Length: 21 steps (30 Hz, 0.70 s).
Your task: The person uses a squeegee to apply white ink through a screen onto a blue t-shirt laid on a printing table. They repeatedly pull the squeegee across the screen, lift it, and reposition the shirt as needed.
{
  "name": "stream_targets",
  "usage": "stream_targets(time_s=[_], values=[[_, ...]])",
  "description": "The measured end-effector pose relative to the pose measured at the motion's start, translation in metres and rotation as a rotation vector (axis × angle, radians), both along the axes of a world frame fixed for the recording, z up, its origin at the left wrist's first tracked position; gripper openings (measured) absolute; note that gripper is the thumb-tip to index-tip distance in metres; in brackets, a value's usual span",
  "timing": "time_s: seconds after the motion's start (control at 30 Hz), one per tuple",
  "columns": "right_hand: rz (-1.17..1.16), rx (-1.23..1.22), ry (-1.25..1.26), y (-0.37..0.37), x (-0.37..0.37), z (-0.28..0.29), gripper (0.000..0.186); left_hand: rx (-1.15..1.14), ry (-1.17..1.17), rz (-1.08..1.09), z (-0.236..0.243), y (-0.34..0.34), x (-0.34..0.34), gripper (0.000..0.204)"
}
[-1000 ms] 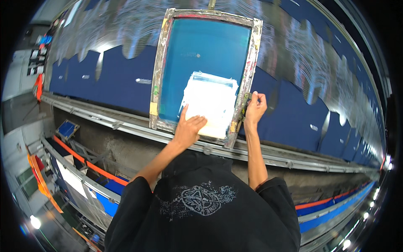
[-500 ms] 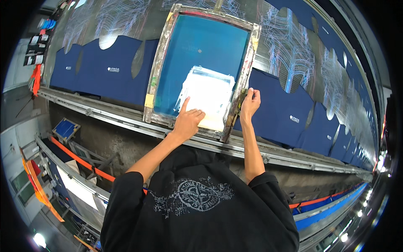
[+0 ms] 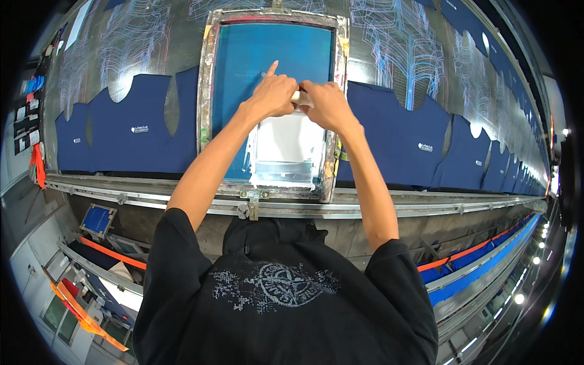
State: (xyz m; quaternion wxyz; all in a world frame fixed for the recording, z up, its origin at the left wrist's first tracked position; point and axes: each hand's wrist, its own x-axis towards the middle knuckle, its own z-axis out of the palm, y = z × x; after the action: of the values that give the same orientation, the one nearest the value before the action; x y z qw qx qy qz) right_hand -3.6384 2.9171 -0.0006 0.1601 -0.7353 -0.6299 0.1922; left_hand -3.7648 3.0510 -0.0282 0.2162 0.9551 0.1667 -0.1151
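A screen-printing frame (image 3: 207, 91) with a blue mesh (image 3: 240, 48) lies in front of me on the long table. Both my hands are over its middle, gripping a pale squeegee (image 3: 300, 98) whose blade is mostly hidden. My left hand (image 3: 272, 96) is closed on the squeegee's left part, with one finger stretched out away from me. The right end is wrapped by my right hand (image 3: 328, 104). White ink (image 3: 285, 137) covers the mesh on the near side of the hands, with a thicker ridge along its near edge.
Dark blue fabric pieces (image 3: 131, 140) with small white prints lie left of the frame, and similar pieces (image 3: 395, 134) lie right. A metal rail (image 3: 164, 199) edges the table nearest me, with a metal clamp (image 3: 253, 204) at the frame's near end. Orange and blue-edged racks stand behind me.
My right hand has come off the frame's right side onto the squeegee. My left hand has moved farther from me with it. The frame, tilted before, now sits straighter in view.
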Motion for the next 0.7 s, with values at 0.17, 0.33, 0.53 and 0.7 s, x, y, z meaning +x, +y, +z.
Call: stream_targets(time_s=[0.17,0.33,0.53,0.7], values=[[-0.073,-0.078,-0.038,-0.074,-0.069,-0.034,0.023,-0.106,0.065,-0.023,0.002,-0.076,-0.064,0.023],[-0.015,-0.147,0.085,-0.106,-0.098,-0.018,0.028,-0.233,0.062,0.059,0.005,-0.112,-0.103,0.023],[-0.043,0.021,-0.072,-0.009,-0.015,-0.027,0.019,-0.014,-0.11,0.007,-0.007,-0.013,-0.016,0.01],[-0.007,-0.131,-0.076,-0.086,-0.08,-0.028,0.031,-0.195,0.031,0.032,0.004,-0.088,-0.08,0.029]])
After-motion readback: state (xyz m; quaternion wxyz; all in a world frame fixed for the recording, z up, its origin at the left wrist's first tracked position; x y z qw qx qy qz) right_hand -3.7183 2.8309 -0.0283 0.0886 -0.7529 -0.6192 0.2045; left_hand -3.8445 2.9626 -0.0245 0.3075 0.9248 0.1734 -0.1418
